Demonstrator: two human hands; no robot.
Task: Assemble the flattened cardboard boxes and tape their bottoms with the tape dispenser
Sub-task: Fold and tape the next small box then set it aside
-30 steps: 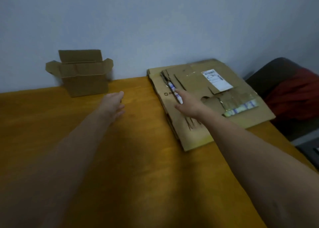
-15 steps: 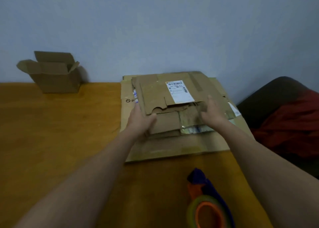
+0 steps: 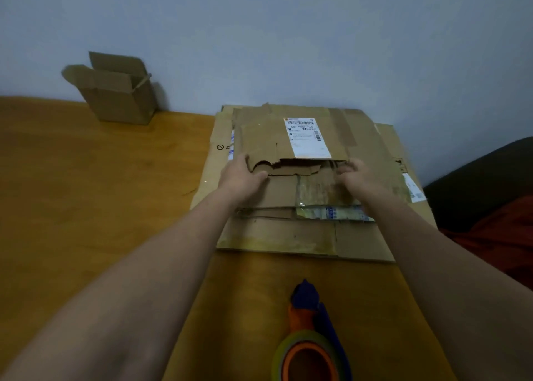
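Wooden table (image 3: 86, 207) bears stacked flattened cardboard boxes (image 3: 274, 236). Left hand (image 3: 245, 180) and right hand (image 3: 359, 178) curl their fingers round the top flattened box (image 3: 259, 138), brown, torn-edged, its white shipping label (image 3: 307, 138) just beyond the fingertips.

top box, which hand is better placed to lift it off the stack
Probably left: the left hand pinches the torn near edge of the top box; the right hand curls beside that edge, grip unclear.

Stack of flattened boxes (image 3: 288, 236) on the table's (image 3: 86, 207) far right, upright box (image 3: 118, 98) at the far edge to its left, tape dispenser (image 3: 308, 337) at the near edge before the stack, left hand (image 3: 242, 178) and right hand (image 3: 357, 178) gripping the top sheet's (image 3: 259, 138) near edge.
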